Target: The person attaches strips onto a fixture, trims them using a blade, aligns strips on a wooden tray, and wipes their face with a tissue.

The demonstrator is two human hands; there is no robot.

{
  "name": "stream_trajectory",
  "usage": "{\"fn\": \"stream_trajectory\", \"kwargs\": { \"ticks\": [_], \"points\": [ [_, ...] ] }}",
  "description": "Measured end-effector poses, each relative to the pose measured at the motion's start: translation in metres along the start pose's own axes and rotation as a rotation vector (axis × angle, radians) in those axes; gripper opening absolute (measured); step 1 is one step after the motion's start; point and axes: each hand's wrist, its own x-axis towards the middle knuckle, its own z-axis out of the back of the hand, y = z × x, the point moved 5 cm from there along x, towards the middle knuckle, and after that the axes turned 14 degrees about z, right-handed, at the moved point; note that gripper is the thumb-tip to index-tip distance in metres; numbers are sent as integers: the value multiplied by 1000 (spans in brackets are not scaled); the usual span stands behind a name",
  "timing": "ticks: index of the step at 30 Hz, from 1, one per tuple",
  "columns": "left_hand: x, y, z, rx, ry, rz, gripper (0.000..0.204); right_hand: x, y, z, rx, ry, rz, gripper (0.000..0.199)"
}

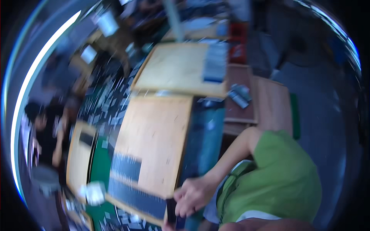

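The view is strongly blurred and tilted. One hand (192, 194) shows at lower centre of the frame, on a bare forearm running up to a green sleeve (285, 177) at lower right; whether it belongs to the wearer or to a co-worker, and which side it is, cannot be told. Its fingers are curled around the lower corner of a light wooden board (154, 142) occupying the centre of the frame, touching its edge. Dark ribbed strips (133, 181) lie across the board's lower left part. A second wooden board (175, 69) sits above it at upper centre. A dark-clothed person (46, 131) is at the left edge. No second hand is discernible.
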Motion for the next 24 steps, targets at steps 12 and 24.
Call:
{"fn": "stream_trajectory", "kwargs": {
  "ticks": [12,24],
  "points": [
    [-57,-40,-70,-428,649,122,46,-22,-25,19,-108,199,-339,45],
    [-56,-37,-68,-366,637,129,49,-29,-26,17,-119,241,-340,51]
  ]
}}
